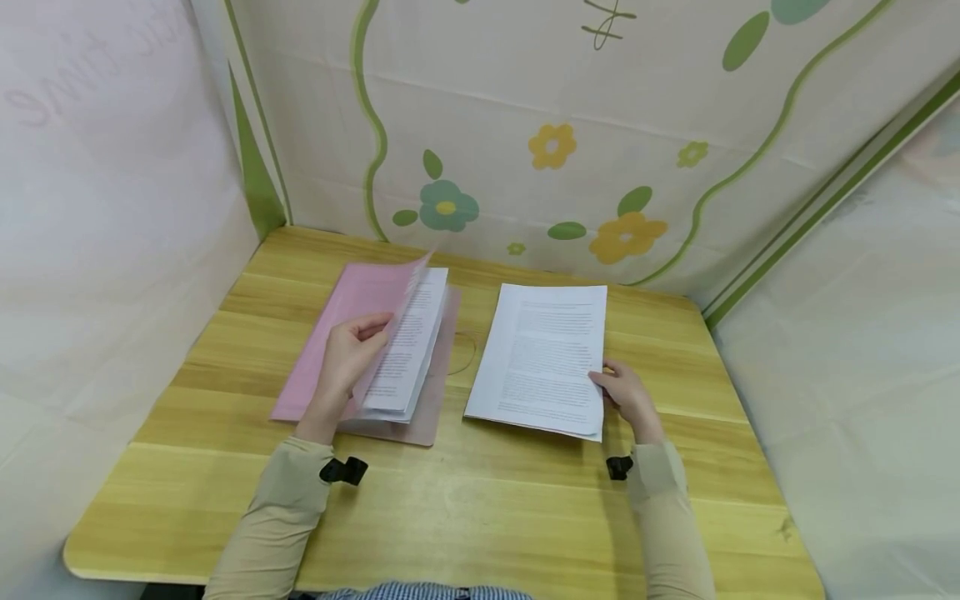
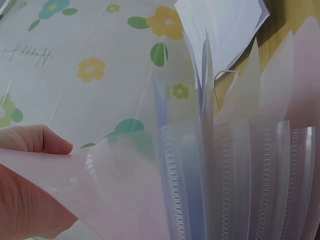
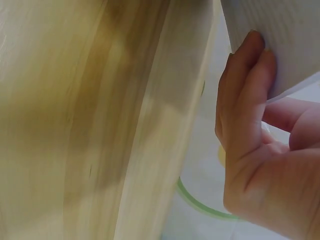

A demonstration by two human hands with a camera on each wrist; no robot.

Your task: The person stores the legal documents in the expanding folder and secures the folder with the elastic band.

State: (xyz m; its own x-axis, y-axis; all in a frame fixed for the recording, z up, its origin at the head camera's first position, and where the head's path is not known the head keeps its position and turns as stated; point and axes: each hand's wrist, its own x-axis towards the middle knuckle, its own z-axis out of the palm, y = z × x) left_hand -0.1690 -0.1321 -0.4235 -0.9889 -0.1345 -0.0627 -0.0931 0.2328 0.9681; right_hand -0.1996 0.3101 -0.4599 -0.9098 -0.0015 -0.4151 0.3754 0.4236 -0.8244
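Note:
A pink plastic folder (image 1: 322,358) lies on the left of the table with its cover partly lifted. My left hand (image 1: 352,354) pinches that cover, thumb on one side and fingers on the other, as the left wrist view also shows. Under the cover are printed sheets (image 1: 408,342) and several clear sleeves (image 2: 232,175) with slotted edges, standing fanned apart. To the right lies a stack of printed paper (image 1: 551,350). My right hand (image 1: 626,396) grips its right edge, thumb on top and fingers underneath; the lower right corner looks slightly raised.
The wooden table (image 1: 450,517) runs up to a white cloth wall (image 1: 487,100) printed with flowers. More white cloth hangs at both sides. A thin cord loop (image 1: 475,354) lies between folder and stack. Black bands (image 1: 343,471) are on both wrists.

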